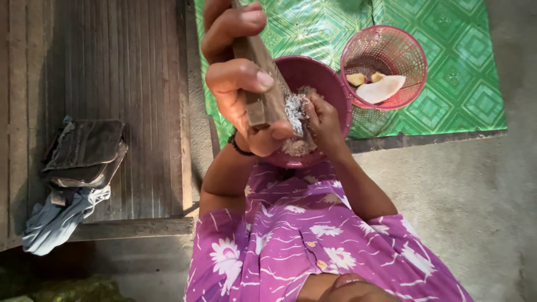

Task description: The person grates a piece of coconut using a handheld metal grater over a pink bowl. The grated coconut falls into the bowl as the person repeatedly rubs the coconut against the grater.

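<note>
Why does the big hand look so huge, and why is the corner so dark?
Head view: the left hand sits close to the wide lens, so it looks swollen and slightly soft; the bottom-left corner lies in deep shadow; the green mat catches bright daylight with mild glare; the bowl stays fairly sharp.

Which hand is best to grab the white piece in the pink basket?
Probably the right hand: it is nearer the basket and the white piece, while the left hand grips the grater.
</note>
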